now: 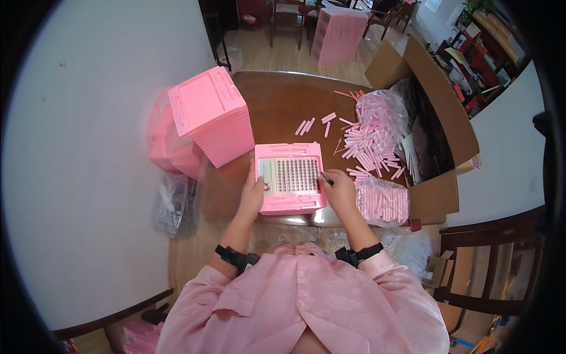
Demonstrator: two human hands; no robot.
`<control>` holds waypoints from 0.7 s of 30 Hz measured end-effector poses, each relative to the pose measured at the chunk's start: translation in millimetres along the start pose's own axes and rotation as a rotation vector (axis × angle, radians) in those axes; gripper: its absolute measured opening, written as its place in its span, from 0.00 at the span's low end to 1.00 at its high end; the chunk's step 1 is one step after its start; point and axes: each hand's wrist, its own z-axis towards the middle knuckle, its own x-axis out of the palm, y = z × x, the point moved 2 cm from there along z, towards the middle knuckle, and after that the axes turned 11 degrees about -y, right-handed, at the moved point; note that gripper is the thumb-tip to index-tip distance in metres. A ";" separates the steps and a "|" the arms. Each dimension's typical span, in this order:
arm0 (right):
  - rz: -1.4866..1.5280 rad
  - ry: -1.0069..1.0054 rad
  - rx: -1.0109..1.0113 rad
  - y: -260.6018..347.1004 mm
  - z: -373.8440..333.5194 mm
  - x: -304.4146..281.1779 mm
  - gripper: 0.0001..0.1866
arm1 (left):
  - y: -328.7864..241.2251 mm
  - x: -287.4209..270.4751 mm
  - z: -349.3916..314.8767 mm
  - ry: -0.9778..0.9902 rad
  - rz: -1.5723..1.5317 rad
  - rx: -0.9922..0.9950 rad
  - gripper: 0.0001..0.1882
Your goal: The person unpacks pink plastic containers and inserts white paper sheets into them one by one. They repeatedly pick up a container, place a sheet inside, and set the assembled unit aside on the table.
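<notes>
Hands (252, 196) (340, 190) flank pink tray (290, 177), right grip pinching tool (326, 178).

One flat pink plastic tray (290, 177) between both hands' fingers; one tall stack of pink trays (213, 118) beyond left fingers; one open cardboard box (439, 118) and two clear bags of pink sticks (383, 200) by right fingers.

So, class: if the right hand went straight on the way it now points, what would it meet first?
Probably the pink tray: the right hand points up-left at the tray's right edge with a thin dark tool. Depth is unclear.
</notes>
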 end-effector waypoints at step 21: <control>0.472 -0.066 0.187 -17.0 -0.1 7.1 0.16 | -22.5 2.4 -33.4 -0.074 -0.360 0.190 0.29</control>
